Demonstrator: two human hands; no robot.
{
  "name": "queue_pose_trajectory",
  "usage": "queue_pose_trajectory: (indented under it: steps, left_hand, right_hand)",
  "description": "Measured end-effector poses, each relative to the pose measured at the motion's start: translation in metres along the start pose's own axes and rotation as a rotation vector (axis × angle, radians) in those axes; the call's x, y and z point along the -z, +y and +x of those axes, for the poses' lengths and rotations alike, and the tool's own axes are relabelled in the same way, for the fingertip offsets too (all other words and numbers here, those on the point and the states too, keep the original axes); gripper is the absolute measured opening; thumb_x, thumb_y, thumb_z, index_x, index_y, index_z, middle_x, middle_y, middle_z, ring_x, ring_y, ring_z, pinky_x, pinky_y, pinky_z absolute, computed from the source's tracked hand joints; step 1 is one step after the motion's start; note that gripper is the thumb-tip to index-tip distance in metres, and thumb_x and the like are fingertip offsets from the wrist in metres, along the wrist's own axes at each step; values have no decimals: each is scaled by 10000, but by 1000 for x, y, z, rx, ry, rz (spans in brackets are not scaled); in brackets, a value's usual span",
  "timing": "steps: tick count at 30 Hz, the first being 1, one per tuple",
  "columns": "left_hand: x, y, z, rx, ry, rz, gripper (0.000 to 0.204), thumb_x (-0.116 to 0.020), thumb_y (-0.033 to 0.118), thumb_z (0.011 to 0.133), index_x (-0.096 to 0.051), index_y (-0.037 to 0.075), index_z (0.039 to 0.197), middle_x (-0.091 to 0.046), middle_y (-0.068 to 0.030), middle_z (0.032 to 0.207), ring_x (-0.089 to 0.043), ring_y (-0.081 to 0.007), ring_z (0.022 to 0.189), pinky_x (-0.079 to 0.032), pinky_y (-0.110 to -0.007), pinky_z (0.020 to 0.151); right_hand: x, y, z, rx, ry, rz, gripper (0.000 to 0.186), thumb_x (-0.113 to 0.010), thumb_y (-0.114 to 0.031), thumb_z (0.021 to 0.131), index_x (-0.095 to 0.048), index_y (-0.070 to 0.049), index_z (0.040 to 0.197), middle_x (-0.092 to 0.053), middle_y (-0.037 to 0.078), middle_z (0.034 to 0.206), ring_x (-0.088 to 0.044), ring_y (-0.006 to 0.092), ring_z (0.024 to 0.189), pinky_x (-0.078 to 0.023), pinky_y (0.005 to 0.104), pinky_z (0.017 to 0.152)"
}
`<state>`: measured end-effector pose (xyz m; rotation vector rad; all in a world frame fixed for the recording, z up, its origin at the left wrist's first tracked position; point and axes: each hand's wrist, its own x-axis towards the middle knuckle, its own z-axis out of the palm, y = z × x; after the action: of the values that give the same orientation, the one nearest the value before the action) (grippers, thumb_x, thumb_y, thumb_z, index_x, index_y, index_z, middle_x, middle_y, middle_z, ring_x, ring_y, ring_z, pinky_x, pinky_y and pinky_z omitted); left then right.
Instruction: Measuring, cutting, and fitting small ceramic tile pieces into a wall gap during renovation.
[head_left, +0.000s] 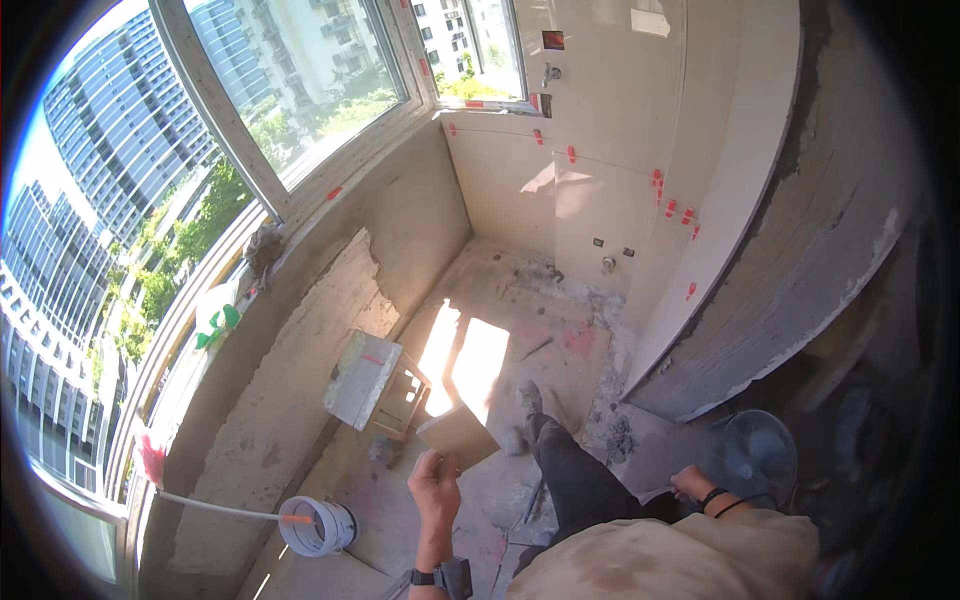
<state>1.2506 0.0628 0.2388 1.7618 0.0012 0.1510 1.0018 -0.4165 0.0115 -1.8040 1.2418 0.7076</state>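
Panel (462,436), tan, rectangular, at 6 o'clock from view centre; left hand (436,487) grasps its near edge. Right hand (690,484) at 3 o'clock from panel, fingers curled; cannot tell whether it holds anything. Grey-topped step stool (362,380) stands near panel, 10 o'clock. White bucket (312,543) at 8 o'clock. Red tile-levelling clips (657,185) dot wall (505,170), 1 o'clock.

Beige shirt (670,562), dark trousers (585,490), black wristbands (712,496)
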Motion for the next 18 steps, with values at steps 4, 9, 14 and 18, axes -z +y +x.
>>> queue_pose_trajectory:
  steps: [4,9,14,18]
  left_hand:
    - [-31,-13,143,-13,10,48,73,-639,-13,895,-682,-26,952,-642,-60,808,-616,-113,674,-487,-261,607]
    - [-129,-41,382,-57,-93,111,135,-610,-15,923,-696,-18,1027,-655,-26,788,-601,-91,693,-489,-248,629]
    - [-264,-62,566,19,-316,82,173,-626,9,922,-716,-14,1068,-674,-11,814,-589,-72,696,-483,-228,637]
    - [-353,-30,665,-28,-473,77,195,-655,25,895,-713,2,1079,-705,-110,858,-660,-148,755,-526,-290,712]
  right_hand:
    - [-20,-58,105,31,-31,-140,229,-598,-167,886,-703,36,906,-709,157,767,-684,276,610,-553,431,561]
    - [-1,-349,242,176,-46,-116,245,-616,-175,865,-706,31,964,-701,136,732,-689,266,617,-554,403,578]
    - [52,-594,205,514,-101,542,266,-561,-241,1000,-670,1,1023,-680,57,810,-627,127,652,-516,281,610]
    - [102,-681,174,685,-90,487,256,-589,-237,986,-682,1,1010,-679,54,788,-624,121,646,-511,278,614]
